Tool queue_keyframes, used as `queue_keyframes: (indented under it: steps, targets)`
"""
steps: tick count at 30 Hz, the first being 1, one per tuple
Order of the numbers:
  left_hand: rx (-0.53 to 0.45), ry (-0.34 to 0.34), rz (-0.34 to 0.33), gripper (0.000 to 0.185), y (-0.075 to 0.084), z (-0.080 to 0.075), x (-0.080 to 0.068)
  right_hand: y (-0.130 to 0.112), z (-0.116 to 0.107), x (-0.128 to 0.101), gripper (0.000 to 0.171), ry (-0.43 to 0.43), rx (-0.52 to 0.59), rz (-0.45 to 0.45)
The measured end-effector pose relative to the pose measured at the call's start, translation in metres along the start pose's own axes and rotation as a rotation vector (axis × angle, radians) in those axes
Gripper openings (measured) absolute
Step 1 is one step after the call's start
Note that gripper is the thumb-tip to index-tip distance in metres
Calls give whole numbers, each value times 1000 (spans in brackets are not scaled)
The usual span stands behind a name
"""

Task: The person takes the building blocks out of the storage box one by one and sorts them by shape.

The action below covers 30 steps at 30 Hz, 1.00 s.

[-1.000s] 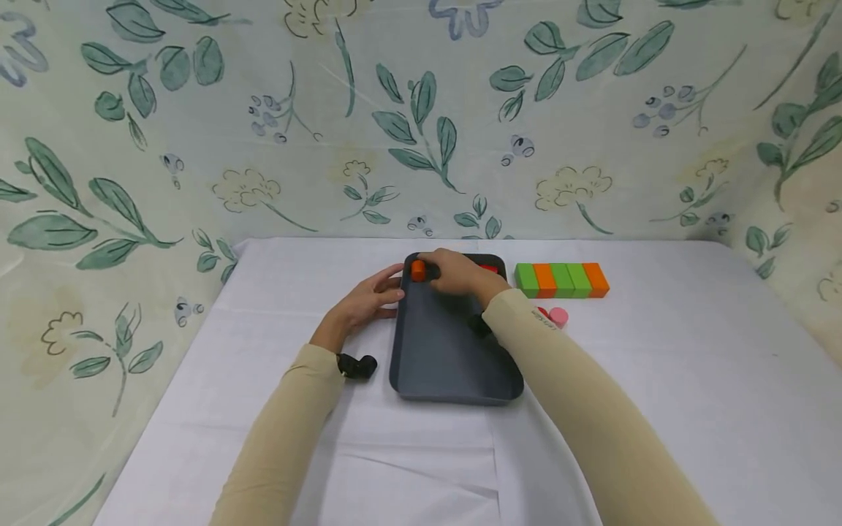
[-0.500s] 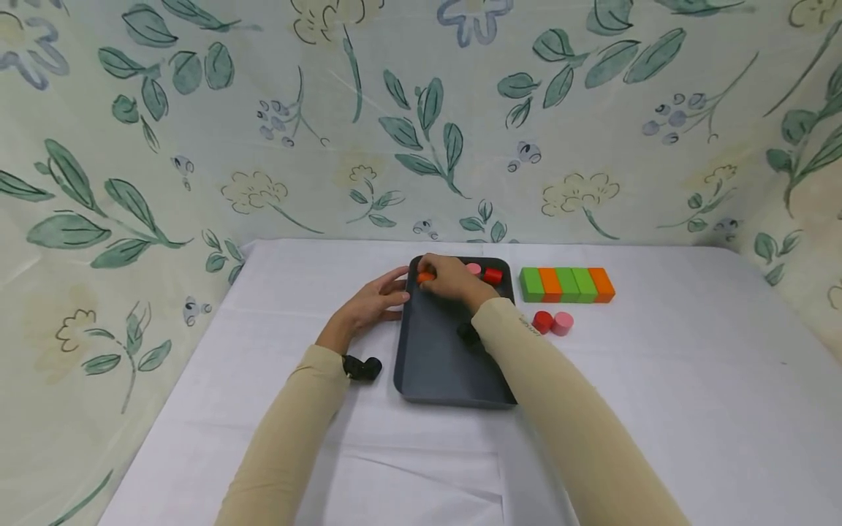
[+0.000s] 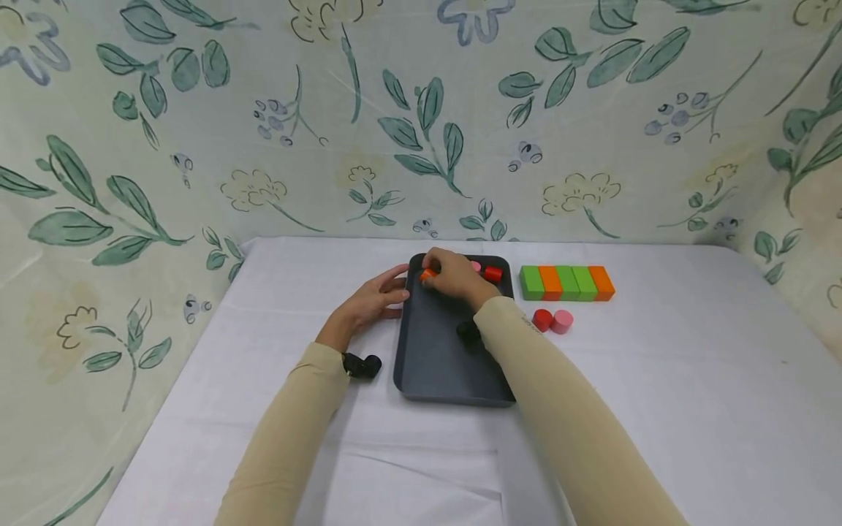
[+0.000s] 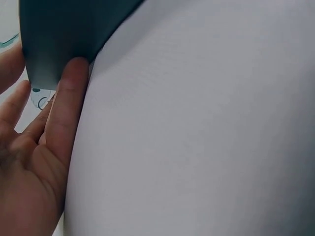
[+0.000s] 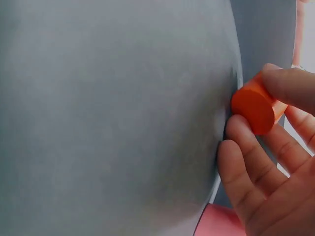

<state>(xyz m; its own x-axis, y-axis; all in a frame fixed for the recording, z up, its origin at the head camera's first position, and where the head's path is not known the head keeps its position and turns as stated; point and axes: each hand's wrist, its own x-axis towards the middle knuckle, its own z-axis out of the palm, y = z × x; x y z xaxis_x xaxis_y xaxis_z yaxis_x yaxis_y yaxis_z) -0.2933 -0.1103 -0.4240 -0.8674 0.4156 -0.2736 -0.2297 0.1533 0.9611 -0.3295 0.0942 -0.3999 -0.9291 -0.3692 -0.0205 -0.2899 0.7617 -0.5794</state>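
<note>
Right hand (image 3: 454,277) is over the far left corner of the dark grey tray (image 3: 434,365), fingers (image 5: 290,86) pinched on a small orange cylinder (image 3: 427,275); the right wrist view shows the cylinder (image 5: 257,105) lying on its side between fingertips and thumb, low over the tray floor beside the tray's wall, whether touching it I cannot tell. Left hand (image 3: 371,299) rests on the counter (image 3: 658,409) at the tray's left edge, fingers straight and relaxed, holding nothing; in the left wrist view a finger (image 4: 66,113) lies against the tray's outer rim (image 4: 59,44), apparently steadying it. Already inside the tray along the far wall: a red cylinder (image 3: 492,274) and a pink piece (image 3: 475,266), the latter mostly hidden behind the right hand. Outside the tray, on the counter just to its right: one more red cylinder (image 3: 542,319) touching or just beside a pink cylinder (image 3: 562,321). Beyond those, a row of green and orange blocks (image 3: 567,283) sits side by side, untouched. Judgement: the work looks like collecting the round pieces into the tray, roughly halfway along; two appear placed, the orange one is in hand at the tray, two loose ones are left. White cloth covers the counter; leaf-print fabric hangs behind.
</note>
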Motion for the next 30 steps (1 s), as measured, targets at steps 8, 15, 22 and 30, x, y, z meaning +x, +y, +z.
queue_keyframes:
  steps: [8,15,22,30]
  targets:
    - [3,-14,16,67,0,3,-1,0,-9,-5,33,16,34,2]
    - [8,-10,14,67,-1,4,-1,-4,-23,-14,46,9,51,-33]
    - [28,10,5,66,-2,3,-2,-13,-46,-31,45,-23,34,-58]
    - [30,7,29,68,-3,4,-3,-8,-71,-61,39,-2,15,-112]
